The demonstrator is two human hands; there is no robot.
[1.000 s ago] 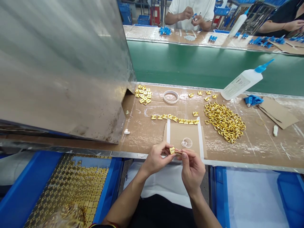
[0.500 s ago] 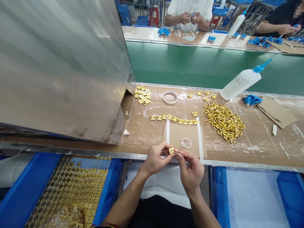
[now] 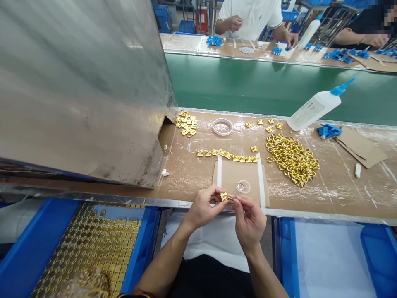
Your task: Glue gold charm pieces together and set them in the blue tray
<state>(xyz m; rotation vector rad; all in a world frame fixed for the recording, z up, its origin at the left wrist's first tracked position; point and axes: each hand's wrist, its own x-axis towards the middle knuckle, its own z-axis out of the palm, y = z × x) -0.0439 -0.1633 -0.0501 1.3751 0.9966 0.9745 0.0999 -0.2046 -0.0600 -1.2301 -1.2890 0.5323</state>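
At lower centre of the frame, above the near edge of the brown cardboard-covered worktop [image 3: 310, 194], the left hand [image 3: 203, 207] pinches a small square gold metal clasp [image 3: 223, 196], while the right hand [image 3: 249, 221], immediately right, closes its fingertips on a thin gold piece lying horizontally against it.

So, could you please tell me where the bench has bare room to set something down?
Bare patches: between the metal housing and the clip row, and right of the ring pile, before the cardboard scraps. Crowded: around the rings, the glue bottle and the card by both hands.
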